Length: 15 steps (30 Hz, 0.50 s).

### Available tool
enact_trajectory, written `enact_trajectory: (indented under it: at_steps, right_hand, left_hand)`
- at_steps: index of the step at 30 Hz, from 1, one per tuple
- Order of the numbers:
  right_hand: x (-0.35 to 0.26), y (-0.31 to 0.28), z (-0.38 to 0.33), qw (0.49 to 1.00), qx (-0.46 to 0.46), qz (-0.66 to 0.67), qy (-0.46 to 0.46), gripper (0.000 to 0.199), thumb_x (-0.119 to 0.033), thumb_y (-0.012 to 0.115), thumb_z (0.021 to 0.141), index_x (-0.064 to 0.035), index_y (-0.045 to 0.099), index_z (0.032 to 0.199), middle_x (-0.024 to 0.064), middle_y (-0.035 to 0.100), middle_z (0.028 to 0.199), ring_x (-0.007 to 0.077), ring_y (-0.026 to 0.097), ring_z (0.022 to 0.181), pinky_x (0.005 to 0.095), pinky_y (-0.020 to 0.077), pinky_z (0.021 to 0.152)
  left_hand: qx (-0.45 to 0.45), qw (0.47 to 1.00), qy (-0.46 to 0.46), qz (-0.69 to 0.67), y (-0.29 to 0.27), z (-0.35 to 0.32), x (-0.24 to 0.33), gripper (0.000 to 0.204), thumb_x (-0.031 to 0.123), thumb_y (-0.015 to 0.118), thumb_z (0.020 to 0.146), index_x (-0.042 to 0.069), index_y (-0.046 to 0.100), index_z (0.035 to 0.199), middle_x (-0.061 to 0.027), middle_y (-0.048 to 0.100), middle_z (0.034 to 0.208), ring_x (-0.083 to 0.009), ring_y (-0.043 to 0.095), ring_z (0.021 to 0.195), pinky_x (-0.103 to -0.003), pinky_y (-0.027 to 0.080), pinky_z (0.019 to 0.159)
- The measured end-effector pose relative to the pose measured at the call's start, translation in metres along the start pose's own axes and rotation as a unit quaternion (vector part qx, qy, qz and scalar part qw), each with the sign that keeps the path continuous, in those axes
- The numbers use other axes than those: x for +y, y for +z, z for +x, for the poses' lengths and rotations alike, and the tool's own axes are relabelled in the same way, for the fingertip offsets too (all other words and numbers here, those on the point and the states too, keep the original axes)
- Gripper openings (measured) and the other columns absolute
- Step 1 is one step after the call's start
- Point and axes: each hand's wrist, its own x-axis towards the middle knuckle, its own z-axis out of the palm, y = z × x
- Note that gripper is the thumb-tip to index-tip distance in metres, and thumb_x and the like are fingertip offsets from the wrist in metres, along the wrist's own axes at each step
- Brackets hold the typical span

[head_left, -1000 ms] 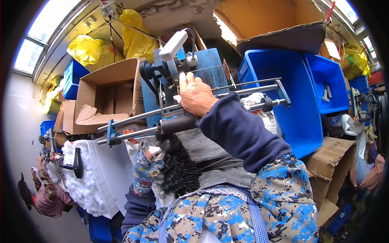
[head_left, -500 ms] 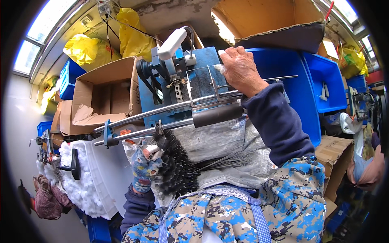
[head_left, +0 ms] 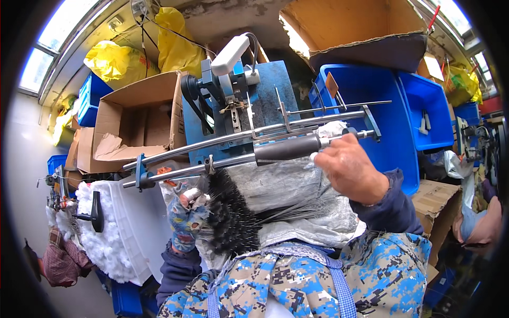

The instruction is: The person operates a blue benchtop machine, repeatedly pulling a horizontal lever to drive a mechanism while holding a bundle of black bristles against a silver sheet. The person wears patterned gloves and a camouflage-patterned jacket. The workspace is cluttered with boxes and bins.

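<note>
- Right hand (head_left: 351,168): right of centre, fingers curled in, fingertips just beside the right end of the dark roller (head_left: 289,149); whether they grip anything cannot be told.
- Left hand (head_left: 186,214): gloved, left of centre, fingers bent, just beside the black bristles (head_left: 229,217); its hold is hidden.
- The bristles lie right of the left fingers and well apart from the right ones, lower left of centre.
- Grey wires (head_left: 291,211) fan over the pale sheet (head_left: 270,191) between bristles and right hand; the sheet gives that stretch its width.
- The front rail (head_left: 233,160) carries the roller and bounds the sheet above; the rear rail (head_left: 212,143) runs behind, with brackets (head_left: 373,124) near the ends.
- Above the rails, upper centre, stands the blue machine (head_left: 265,87).
- The blue tub (head_left: 400,153) borders the right side.
- A carton (head_left: 135,89) at upper left and a white bin (head_left: 139,233) of fluff (head_left: 103,241) at lower left edge the other side.
</note>
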Motion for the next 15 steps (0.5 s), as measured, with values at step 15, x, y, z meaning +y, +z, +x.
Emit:
enact_trajectory:
  at_steps: [15]
  right_hand:
    - [-0.071, 0.039, 0.073, 0.677, 0.17, 0.716, -0.029, 0.018, -0.011, 0.048, 0.093, 0.0026, 0.06, 0.093, 0.0113, 0.064, 0.088, 0.0172, 0.061, 0.082, 0.0312, 0.049, 0.077]
  left_hand:
    - [-0.103, 0.978, 0.147, 0.108, 0.003, 0.014, 0.044, 0.021, 0.002, 0.07, 0.07, 0.008, 0.063, 0.089, -0.0101, 0.064, 0.083, -0.0294, 0.063, 0.076, -0.035, 0.049, 0.069]
